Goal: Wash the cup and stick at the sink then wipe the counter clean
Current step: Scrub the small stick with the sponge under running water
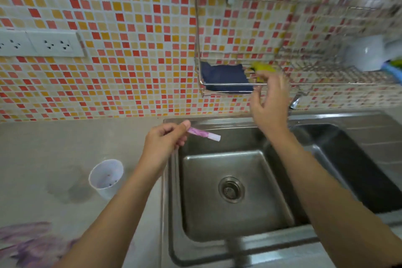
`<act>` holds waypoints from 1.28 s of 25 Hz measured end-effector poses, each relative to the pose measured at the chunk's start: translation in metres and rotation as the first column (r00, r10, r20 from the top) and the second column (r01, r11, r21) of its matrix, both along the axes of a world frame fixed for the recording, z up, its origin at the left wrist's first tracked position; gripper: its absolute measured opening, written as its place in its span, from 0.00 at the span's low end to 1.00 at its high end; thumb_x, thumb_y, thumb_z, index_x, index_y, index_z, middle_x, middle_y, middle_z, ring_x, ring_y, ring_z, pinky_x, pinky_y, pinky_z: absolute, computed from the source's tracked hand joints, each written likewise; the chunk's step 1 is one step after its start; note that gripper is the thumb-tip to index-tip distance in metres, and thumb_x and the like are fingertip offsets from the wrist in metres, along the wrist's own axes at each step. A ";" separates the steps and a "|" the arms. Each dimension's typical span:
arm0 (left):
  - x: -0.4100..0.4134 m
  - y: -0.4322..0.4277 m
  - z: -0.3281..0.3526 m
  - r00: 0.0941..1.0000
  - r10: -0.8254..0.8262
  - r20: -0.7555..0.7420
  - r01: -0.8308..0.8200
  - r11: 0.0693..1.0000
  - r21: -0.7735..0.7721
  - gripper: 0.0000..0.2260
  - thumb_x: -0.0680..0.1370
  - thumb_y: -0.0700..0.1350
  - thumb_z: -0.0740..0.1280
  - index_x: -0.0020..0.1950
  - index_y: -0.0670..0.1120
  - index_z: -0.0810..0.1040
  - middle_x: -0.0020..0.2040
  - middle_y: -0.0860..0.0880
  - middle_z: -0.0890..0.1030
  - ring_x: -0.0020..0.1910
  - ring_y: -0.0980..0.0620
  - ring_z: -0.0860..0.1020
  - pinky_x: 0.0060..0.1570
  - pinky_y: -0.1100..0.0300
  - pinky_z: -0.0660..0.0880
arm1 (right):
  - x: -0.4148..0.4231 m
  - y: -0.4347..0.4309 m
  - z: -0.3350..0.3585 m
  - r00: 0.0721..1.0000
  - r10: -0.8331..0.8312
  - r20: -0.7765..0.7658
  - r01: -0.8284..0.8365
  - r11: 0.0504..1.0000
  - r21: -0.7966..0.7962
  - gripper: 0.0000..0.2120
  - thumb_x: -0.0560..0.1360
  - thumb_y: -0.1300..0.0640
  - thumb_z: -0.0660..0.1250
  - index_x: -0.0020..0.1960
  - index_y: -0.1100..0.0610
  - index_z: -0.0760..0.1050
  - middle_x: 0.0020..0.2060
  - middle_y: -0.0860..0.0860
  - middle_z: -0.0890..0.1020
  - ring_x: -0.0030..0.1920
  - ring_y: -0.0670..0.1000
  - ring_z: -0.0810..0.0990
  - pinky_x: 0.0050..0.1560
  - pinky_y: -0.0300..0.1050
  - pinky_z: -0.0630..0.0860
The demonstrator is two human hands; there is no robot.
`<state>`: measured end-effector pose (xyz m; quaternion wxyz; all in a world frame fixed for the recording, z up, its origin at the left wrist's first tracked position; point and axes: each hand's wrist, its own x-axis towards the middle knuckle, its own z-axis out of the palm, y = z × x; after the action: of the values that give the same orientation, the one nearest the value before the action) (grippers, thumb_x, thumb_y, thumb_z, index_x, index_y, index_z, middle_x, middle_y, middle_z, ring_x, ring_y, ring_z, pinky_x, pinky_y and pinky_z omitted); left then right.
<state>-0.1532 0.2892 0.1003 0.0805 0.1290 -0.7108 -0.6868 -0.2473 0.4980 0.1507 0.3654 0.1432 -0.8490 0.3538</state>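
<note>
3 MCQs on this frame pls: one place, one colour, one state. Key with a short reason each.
1. Where is the cup?
A. in the sink basin
B. on the counter left of the sink
C. on the wall rack

2. What colour is the folded cloth on the rack?
A. dark blue
B. red
C. white

3. What is the left hand doing?
A. resting flat and empty
B. gripping the cup
C. holding the stick

Key: 1 B, it stands on the grey counter; 2 A, navy against the wire rack; 3 C, fingers pinch one end over the sink.
</note>
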 end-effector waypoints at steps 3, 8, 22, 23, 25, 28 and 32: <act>-0.011 0.045 0.006 0.998 0.058 0.014 -0.059 0.988 0.140 0.13 0.75 0.50 0.68 0.40 0.40 0.82 0.29 0.50 0.76 0.29 0.57 0.71 0.35 0.61 0.68 | -0.053 0.035 0.029 0.984 -0.138 0.112 0.114 0.974 0.196 0.20 0.73 0.55 0.61 0.63 0.63 0.68 0.59 0.62 0.72 0.60 0.59 0.69 0.59 0.47 0.65; -0.025 0.105 0.019 0.986 0.164 0.026 -0.166 0.969 0.183 0.12 0.75 0.51 0.68 0.38 0.44 0.81 0.31 0.50 0.76 0.31 0.55 0.72 0.37 0.61 0.70 | -0.122 0.058 0.036 0.778 -0.193 0.599 -0.070 0.920 0.386 0.38 0.73 0.40 0.63 0.74 0.58 0.53 0.73 0.62 0.58 0.72 0.62 0.58 0.70 0.52 0.60; -0.026 0.129 0.009 0.990 0.127 0.057 -0.140 0.924 0.357 0.04 0.75 0.40 0.68 0.44 0.41 0.82 0.38 0.46 0.80 0.38 0.53 0.77 0.44 0.61 0.75 | -0.044 0.094 0.040 0.931 0.261 0.256 -0.261 0.965 -0.033 0.26 0.79 0.56 0.54 0.75 0.47 0.53 0.62 0.57 0.63 0.47 0.45 0.69 0.45 0.27 0.63; -0.026 0.130 0.007 0.992 0.111 0.067 -0.128 0.921 0.369 0.04 0.75 0.39 0.67 0.45 0.40 0.82 0.38 0.45 0.81 0.39 0.52 0.78 0.45 0.61 0.76 | -0.023 0.099 0.025 0.908 0.323 0.268 -0.316 0.946 -0.072 0.25 0.78 0.56 0.52 0.74 0.47 0.54 0.58 0.54 0.63 0.45 0.41 0.67 0.43 0.24 0.62; -0.027 0.134 0.001 0.992 0.089 0.093 -0.119 0.908 0.403 0.04 0.76 0.38 0.67 0.45 0.40 0.82 0.37 0.46 0.81 0.38 0.52 0.79 0.43 0.62 0.77 | 0.006 0.105 -0.013 0.867 0.371 0.332 -0.364 0.928 -0.086 0.27 0.75 0.51 0.52 0.74 0.47 0.55 0.54 0.52 0.62 0.47 0.40 0.67 0.46 0.26 0.62; -0.030 0.148 -0.006 0.988 0.055 0.141 -0.114 0.882 0.458 0.04 0.76 0.36 0.66 0.45 0.38 0.80 0.34 0.46 0.81 0.34 0.55 0.78 0.37 0.67 0.77 | 0.018 0.100 -0.066 0.869 0.350 0.349 -0.371 0.929 -0.006 0.28 0.77 0.43 0.52 0.75 0.50 0.54 0.54 0.53 0.62 0.52 0.44 0.64 0.55 0.34 0.59; -0.028 0.162 -0.011 0.992 -0.030 0.125 -0.033 0.880 0.474 0.06 0.76 0.35 0.65 0.46 0.36 0.81 0.33 0.44 0.80 0.32 0.54 0.77 0.33 0.68 0.76 | 0.020 0.096 -0.098 0.915 0.302 0.267 -0.357 0.915 0.189 0.26 0.78 0.45 0.49 0.75 0.49 0.51 0.52 0.58 0.66 0.51 0.51 0.67 0.53 0.43 0.67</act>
<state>-0.1812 0.4516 0.0890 0.0012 0.1892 -0.5246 -0.8301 -0.2275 0.5945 0.0527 0.1790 0.2847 -0.8847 0.3227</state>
